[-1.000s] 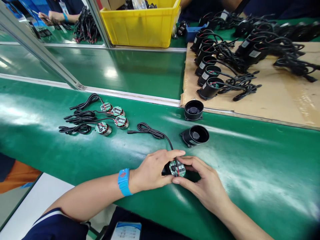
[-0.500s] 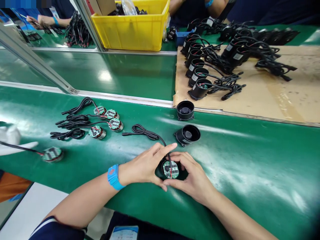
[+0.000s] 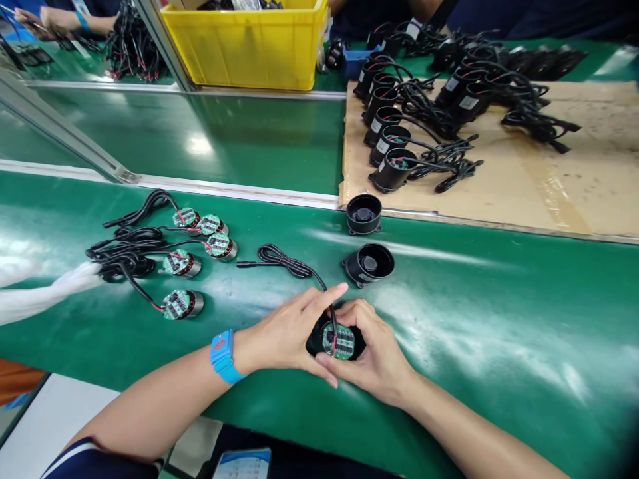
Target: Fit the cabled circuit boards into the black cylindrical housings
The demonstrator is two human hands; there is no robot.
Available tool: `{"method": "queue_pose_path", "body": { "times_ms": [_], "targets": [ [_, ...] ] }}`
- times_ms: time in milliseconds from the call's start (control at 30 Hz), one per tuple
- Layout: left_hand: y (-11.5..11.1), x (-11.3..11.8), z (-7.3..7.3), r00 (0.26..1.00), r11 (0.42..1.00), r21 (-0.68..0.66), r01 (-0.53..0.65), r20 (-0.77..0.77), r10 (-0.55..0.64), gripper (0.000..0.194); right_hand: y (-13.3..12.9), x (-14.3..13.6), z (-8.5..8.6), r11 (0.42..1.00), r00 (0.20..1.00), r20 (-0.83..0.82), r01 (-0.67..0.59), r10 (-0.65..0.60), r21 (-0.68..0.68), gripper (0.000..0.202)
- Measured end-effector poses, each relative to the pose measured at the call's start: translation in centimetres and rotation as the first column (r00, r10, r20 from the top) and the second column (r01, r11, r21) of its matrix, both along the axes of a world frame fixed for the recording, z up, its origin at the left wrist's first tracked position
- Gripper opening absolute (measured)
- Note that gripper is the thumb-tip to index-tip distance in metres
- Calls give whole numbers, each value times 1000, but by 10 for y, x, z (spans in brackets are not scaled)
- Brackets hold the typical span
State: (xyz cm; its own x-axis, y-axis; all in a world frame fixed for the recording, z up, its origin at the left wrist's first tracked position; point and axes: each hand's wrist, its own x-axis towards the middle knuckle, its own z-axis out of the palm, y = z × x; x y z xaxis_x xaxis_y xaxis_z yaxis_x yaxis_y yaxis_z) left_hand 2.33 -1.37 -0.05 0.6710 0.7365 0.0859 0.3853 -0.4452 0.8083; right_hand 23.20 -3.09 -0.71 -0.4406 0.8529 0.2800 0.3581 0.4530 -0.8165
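White glove [image 3: 64, 286]: a co-worker's, 9 o'clock in the picture, cut off by the edge, at the cable coils [image 3: 132, 263].
Motors [image 3: 186, 304]: five, 9 o'clock, green boards facing up.
Yellow bin [image 3: 244, 50]: 11 o'clock, top cut off.
Blue wristband [image 3: 224, 357]: 7 o'clock; red mark unreadable.
Left hand [image 3: 287, 329]: 7 o'clock, thumb and fingers spread in a curve round the held cup.
Held cup [image 3: 313, 342]: black, 6 o'clock, mostly hidden by hands.
Circuit board [image 3: 339, 342]: green, between the hands at the held cup; seating depth unclear.
Right hand [image 3: 382, 356]: 5 o'clock, part-closed, thumb and fingers on the held cup's side.
Surface [image 3: 479, 319]: glossy green, glare streaks.
Loose cups [image 3: 368, 265]: two, black, 2 to 4 o'clock.
Cardboard [image 3: 529, 166]: 2 o'clock, bearing wired cups [image 3: 394, 169]; white labels, print too small.
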Motion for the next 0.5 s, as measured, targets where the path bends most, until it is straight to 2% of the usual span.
{"method": "queue_pose_path", "body": {
  "times_ms": [133, 367, 433, 500],
  "targets": [
    [-1, 1, -3, 998, 999, -33, 31, 56, -29, 129, -1, -2, -3, 999, 999, 30, 24, -25, 42, 44],
    [-3, 2, -3, 997, 999, -48, 14, 82, -10, 121, -3, -3, 2, 998, 998, -30, 55, -55, -23, 39],
    [-2, 1, -3, 995, 999, -35, 9, 102, -5, 123, -3, 0, 3, 996, 997, -56, 45, -49, -81, 43],
    [-1, 1, -2, 993, 1000, -1, 11, 117, -11, 128, -3, 3, 4, 979, 994, -108, -5, -17, -204, 52]
  ]
}}
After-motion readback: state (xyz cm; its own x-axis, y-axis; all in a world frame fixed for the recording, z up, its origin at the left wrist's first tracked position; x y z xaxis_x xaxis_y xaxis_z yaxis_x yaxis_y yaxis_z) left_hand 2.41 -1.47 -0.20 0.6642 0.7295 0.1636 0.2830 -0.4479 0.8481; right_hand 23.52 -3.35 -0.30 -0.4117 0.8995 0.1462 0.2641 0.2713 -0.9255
